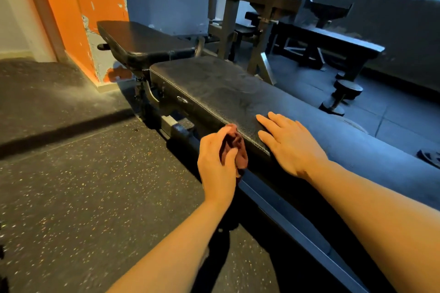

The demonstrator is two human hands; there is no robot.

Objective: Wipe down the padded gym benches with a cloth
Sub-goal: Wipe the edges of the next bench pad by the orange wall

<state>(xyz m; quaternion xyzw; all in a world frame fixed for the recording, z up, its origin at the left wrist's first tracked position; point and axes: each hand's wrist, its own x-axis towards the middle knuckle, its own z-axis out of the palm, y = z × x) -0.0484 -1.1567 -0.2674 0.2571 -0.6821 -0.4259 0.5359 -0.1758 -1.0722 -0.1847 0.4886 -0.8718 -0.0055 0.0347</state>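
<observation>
The left hand grips the bunched cloth against the bench pad's near side edge; the right hand lies flat, fingers straight, on top. So bunched, the cloth probably skips the dusty far end.

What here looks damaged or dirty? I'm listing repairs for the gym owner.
The orange pillar is damaged: paint has peeled along its corner down to the base, baring grey plaster. The bench pad shows pale dusty smears on top.

Surroundings: gym floor and fixtures.
Orange pillar at 11 o'clock; steel rack at 12 o'clock; dumbbell at 2 o'clock on speckled rubber floor.
</observation>
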